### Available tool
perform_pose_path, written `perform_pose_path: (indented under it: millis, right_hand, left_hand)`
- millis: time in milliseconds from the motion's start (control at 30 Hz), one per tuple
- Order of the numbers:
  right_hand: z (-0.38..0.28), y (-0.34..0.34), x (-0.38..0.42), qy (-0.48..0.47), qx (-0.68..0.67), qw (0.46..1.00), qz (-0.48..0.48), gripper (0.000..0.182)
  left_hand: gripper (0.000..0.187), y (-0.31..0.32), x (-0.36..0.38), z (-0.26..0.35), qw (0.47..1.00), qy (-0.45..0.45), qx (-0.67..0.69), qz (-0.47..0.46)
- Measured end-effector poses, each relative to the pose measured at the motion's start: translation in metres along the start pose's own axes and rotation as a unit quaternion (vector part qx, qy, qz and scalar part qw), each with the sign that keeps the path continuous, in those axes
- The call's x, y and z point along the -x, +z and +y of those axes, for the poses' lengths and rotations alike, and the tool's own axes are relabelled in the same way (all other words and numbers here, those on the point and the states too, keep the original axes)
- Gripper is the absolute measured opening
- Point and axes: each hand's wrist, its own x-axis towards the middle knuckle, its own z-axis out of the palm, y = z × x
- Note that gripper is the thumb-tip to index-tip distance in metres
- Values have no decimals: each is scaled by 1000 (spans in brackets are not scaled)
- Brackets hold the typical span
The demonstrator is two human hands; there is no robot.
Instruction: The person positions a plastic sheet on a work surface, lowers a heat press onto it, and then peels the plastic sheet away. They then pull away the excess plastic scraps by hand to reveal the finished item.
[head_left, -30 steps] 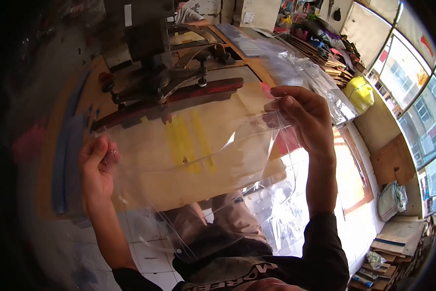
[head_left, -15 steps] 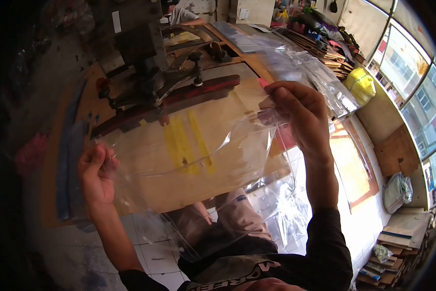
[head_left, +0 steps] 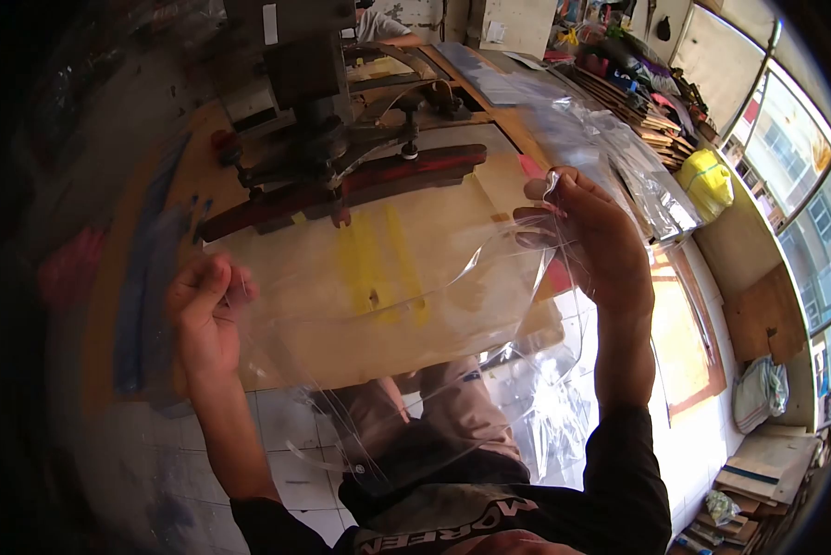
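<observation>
A clear plastic sheet [head_left: 471,264] stretches between my two hands, sagging toward my lap. My left hand [head_left: 210,301] pinches its left edge, and my right hand [head_left: 601,227] grips the upper right corner, fingers closed on the bunched film. Through the sheet I see a brown board [head_left: 314,342] with yellow tape strips [head_left: 378,264] on it. Just beyond lies a dark red bar [head_left: 406,176] under the arms of a dark machine head [head_left: 328,148]. Pink pieces show beside my right hand, partly behind the plastic.
Stacked clear plastic sheets [head_left: 619,166] lie at the back right. A yellow bag [head_left: 707,183] and a white sack [head_left: 760,393] are along the right wall. Flat boards [head_left: 767,467] are piled at the lower right. Another person's arm [head_left: 399,37] shows behind the machine.
The view has shifted, so the machine and board appear further right. Both hands still hold the sheet; my right fingers have curled more over its corner.
</observation>
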Motion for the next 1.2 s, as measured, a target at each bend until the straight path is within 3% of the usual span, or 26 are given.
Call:
perform_pose_path:
  millis: [100, 167, 367, 500, 633, 700, 767, 800, 900, 933, 1200]
  right_hand:
    - [-1, -3, 1, 6, -2, 1000, 4, 19]
    - [-2, -13, 0, -3, -5, 999, -47, 15]
    - [-3, -1, 19, -113, 74, 989, 61, 16]
    - [-3, -20, 20, -152, 65, 985, 44, 19]
    - [-6, -22, 27, -169, 89, 979, 68, 17]
    - [-7, -20, 31, -161, 97, 979, 74, 16]
    - [-7, -22, 33, -158, 103, 974, 124, 15]
    - [-7, -26, 32, -172, 170, 961, 135, 31]
    - [-6, -25, 35, -151, 184, 955, 179, 33]
    - [-6, -15, 36, -153, 149, 959, 185, 19]
    - [-4, -27, 29, -154, 122, 976, 96, 20]
  left_hand:
    - [8, 9, 7, 6, 999, 17, -27, 17]
    - [10, 12, 11, 11, 999, 36, -37, 13]
    - [12, 37, 27, 28, 997, 66, -31, -2]
    - [13, 43, 36, 38, 998, 55, -18, -15]
    - [13, 48, 43, 46, 998, 45, 0, -53]
    - [12, 53, 47, 48, 997, 71, -16, -25]
    - [11, 54, 49, 51, 997, 64, -24, -45]
    - [12, 53, 49, 51, 997, 63, -14, -49]
    - [13, 52, 50, 51, 996, 66, -21, -48]
    - [13, 51, 50, 50, 997, 66, -20, -46]
    - [14, 41, 43, 44, 995, 44, 11, -86]
